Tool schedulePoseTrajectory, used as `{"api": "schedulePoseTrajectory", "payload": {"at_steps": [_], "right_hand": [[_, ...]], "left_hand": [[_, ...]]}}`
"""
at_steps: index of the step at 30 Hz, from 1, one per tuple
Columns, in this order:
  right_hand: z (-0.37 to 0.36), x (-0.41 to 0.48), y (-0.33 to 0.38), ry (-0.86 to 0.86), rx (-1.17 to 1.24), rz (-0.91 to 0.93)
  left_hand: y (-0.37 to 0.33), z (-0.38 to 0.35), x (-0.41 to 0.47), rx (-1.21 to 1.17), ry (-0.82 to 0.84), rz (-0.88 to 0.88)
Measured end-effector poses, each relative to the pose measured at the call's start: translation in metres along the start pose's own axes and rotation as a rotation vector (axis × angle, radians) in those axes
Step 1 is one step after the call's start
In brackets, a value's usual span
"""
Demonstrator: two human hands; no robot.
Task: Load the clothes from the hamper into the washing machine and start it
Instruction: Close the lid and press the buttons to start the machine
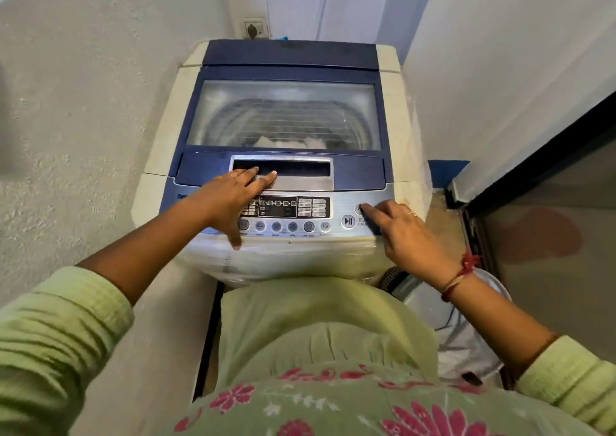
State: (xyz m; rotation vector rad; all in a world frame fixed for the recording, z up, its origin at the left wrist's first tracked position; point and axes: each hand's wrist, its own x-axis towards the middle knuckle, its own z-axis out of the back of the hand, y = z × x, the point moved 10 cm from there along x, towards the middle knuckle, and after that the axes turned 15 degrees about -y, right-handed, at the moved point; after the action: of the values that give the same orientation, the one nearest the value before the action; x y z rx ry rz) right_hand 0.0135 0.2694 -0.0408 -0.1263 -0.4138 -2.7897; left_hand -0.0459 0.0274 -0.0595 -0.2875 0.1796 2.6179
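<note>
Down at the front edge of the washing machine (393,69), lid (283,115) shut flat, pale clothes (286,142) just showing through the glass at the near side of the drum. Loading looks done, then; no hamper anywhere in view, so no telling whether anything stays behind in it.

Left hand (230,195) spread open, gripping nothing, fingertips resting at the lid handle recess (283,169), thumb hanging down over the front edge near the row of round buttons (276,226). Right hand (403,225) over at the front right corner, holding nothing, forefinger stretched out and touching the small round button (359,208) above the start/pause key (348,221), other fingers loosely curled.

Control panel display (277,206) not clearly lit from this angle, hard to say whether power is on. Judging by that: power probably the step in hand, cycle choice and the start/pause press left to go. Plug seated in the wall socket (255,29) behind the back edge. Hose and cable tucked down by the right side, out of the way.
</note>
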Motion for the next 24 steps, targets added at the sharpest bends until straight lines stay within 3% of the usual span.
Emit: {"api": "schedulePoseTrajectory", "payload": {"at_steps": [13,19,24], "right_hand": [[-0.004,-0.006,0.023,0.077,-0.361,-0.046],[-0.003,0.005,0.044,0.106,-0.584,-0.053],[0.0,0.006,0.042,0.117,-0.523,-0.128]], "left_hand": [[-0.002,0.007,-0.005,0.008,-0.055,-0.061],[0.002,0.005,-0.012,-0.128,-0.073,-0.048],[0.018,0.005,-0.03,-0.162,-0.17,0.009]]}}
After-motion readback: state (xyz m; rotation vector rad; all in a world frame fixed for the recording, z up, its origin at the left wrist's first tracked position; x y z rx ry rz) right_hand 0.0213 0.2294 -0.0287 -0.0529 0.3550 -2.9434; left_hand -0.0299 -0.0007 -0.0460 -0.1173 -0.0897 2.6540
